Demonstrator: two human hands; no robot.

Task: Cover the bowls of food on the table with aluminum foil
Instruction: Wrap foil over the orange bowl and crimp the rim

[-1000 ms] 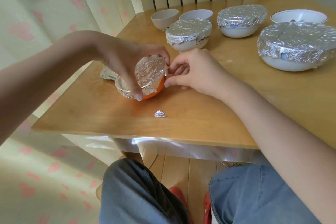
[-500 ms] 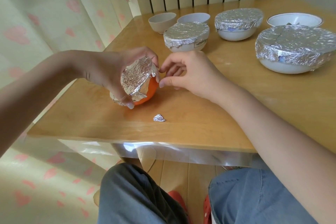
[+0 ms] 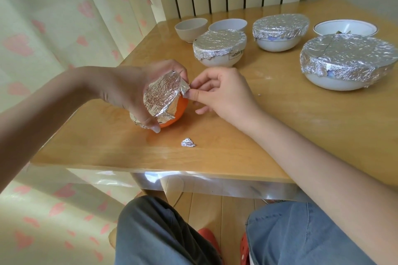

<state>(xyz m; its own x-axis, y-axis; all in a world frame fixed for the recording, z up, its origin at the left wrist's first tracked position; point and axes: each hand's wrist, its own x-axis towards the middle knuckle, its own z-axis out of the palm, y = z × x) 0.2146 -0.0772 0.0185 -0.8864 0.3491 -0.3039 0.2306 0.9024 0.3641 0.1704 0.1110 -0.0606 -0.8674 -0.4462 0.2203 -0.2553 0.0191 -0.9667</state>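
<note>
Seated at a wooden table (image 3: 215, 135), a person tips an orange bowl (image 3: 175, 113) onto its side, its mouth already capped with crinkled aluminum foil (image 3: 161, 92). Left hand (image 3: 129, 90) curls around the bowl from behind, thumb pressed against the lower foil edge and fingers wrapped over the top rim, keeping it tilted on the tabletop. Right hand (image 3: 217, 92) meets it from the other side, thumb and forefinger pinching a loose flap of the foil at the upper right rim while the remaining fingers stay loosely curled.

A small crumpled foil scrap (image 3: 188, 142) lies on the table just in front of the bowl, apart from both hands. Farther back, three white bowls sit sealed under foil: a medium covered bowl (image 3: 219, 49) nearest the hands, a second covered bowl (image 3: 280, 32) behind it, and a large covered bowl (image 3: 349, 62) at the right. Three bowls remain uncovered along the far edge: a beige bowl (image 3: 190, 29), a white bowl (image 3: 227, 25) partly hidden behind the medium one, and a gold-rimmed bowl (image 3: 344, 28). A heart-patterned curtain (image 3: 53, 17) hangs at left.
</note>
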